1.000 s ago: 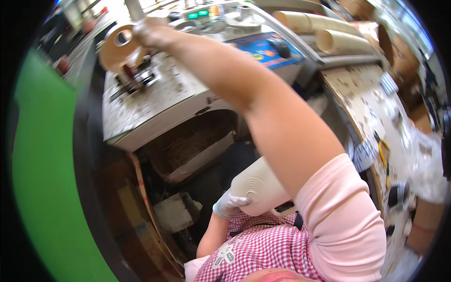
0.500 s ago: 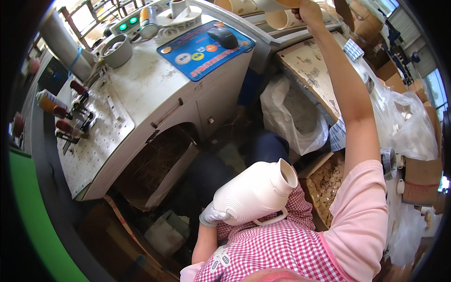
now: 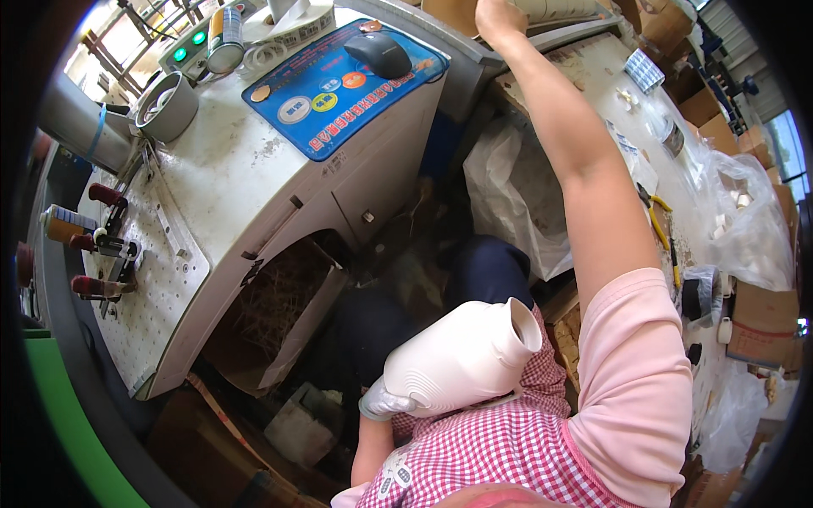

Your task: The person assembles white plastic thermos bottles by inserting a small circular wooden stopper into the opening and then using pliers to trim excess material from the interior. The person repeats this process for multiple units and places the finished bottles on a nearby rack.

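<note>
My left hand (image 3: 383,401), in a white glove, grips the base of a white ribbed jug (image 3: 461,356). The jug lies tilted across my lap, its open mouth pointing up and to the right. My right arm stretches far up. My right hand (image 3: 498,15) sits at the top edge against brown cardboard tubes (image 3: 449,10). Its fingers are curled, and the grip is hidden by the frame's edge.
A white machine table (image 3: 246,186) carries a blue mat (image 3: 339,85), a black mouse (image 3: 383,54), a grey cup (image 3: 167,105) and red-handled clamps (image 3: 100,241). White plastic bags (image 3: 517,199), yellow-handled pliers (image 3: 662,229) and cardboard boxes (image 3: 762,322) crowd the right side.
My right arm has swung from the machine's left end, where it held a brown tape roll, over to the cardboard tubes at upper right. The jug has stayed in my left hand.
</note>
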`<state>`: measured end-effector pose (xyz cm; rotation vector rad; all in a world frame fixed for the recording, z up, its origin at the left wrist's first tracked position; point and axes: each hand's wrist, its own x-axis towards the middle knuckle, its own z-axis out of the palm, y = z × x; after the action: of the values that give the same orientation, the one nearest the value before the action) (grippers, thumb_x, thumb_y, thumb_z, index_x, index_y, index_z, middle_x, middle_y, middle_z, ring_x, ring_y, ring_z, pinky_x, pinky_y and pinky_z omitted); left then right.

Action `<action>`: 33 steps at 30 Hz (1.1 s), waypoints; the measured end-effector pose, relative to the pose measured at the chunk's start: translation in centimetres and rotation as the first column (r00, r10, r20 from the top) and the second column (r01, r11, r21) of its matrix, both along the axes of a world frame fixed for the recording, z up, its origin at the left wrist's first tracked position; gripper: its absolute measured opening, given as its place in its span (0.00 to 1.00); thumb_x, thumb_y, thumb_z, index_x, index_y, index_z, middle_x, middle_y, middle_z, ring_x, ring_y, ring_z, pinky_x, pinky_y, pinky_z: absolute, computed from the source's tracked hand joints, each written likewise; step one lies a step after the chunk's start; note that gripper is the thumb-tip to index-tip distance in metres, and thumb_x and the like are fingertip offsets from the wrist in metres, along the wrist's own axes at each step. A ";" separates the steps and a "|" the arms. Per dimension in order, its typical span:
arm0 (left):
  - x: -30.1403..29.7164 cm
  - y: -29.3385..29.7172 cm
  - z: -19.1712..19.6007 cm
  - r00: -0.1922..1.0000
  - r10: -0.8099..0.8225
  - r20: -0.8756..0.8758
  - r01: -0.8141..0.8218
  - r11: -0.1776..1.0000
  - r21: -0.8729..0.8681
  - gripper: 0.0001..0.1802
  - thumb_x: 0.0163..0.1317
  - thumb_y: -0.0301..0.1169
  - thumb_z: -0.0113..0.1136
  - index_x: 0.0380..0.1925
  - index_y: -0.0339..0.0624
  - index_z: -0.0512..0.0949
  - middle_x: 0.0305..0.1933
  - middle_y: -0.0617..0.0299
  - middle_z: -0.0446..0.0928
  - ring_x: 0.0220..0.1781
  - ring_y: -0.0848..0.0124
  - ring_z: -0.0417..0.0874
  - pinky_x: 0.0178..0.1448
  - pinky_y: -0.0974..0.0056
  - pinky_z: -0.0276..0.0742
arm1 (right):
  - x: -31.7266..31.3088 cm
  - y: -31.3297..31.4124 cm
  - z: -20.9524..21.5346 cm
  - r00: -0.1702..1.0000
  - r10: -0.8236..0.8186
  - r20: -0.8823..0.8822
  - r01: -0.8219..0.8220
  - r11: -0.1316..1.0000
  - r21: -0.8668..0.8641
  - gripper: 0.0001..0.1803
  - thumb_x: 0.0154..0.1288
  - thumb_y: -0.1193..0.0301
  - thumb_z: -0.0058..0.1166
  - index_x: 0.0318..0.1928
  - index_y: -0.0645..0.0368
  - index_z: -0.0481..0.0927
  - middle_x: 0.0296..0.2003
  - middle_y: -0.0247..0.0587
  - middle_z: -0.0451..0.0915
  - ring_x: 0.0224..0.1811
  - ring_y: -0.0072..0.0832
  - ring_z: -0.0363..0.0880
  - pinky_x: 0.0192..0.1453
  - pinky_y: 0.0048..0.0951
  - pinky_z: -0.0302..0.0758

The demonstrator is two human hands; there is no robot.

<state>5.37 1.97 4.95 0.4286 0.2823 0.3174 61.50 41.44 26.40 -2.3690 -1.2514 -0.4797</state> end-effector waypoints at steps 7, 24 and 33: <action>0.3 0.0 0.6 0.999 0.024 -0.046 -0.025 0.999 -0.029 0.55 0.45 0.32 0.82 0.73 0.27 0.63 0.70 0.49 0.75 0.70 0.58 0.76 0.73 0.53 0.71 | -0.4 1.3 -2.0 0.988 0.139 -0.065 -0.147 0.976 -0.162 0.33 0.72 0.57 0.55 0.63 0.75 0.74 0.49 0.67 0.85 0.55 0.57 0.85 0.59 0.54 0.79; 2.8 -8.1 8.6 0.815 0.486 -0.316 -0.441 0.873 0.207 0.39 0.68 0.47 0.60 0.74 0.39 0.66 0.75 0.51 0.69 0.77 0.57 0.68 0.80 0.43 0.63 | -4.0 -56.6 -6.6 0.393 -0.219 -0.893 -0.513 0.754 -0.411 0.23 0.80 0.55 0.53 0.34 0.62 0.84 0.27 0.38 0.87 0.23 0.20 0.84 0.22 0.22 0.76; 5.2 -8.8 9.0 0.735 0.656 -0.170 -0.573 0.736 0.361 0.27 0.73 0.40 0.61 0.67 0.40 0.74 0.68 0.55 0.77 0.70 0.62 0.77 0.72 0.50 0.76 | -5.5 -69.8 -29.3 0.829 -0.377 -0.413 0.165 0.870 -0.464 0.15 0.66 0.68 0.63 0.50 0.63 0.84 0.50 0.53 0.86 0.53 0.52 0.84 0.56 0.46 0.80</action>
<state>10.57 -6.85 13.98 0.6655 0.6793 0.9787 55.95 -28.35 -2.92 -2.7905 -0.8223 0.3497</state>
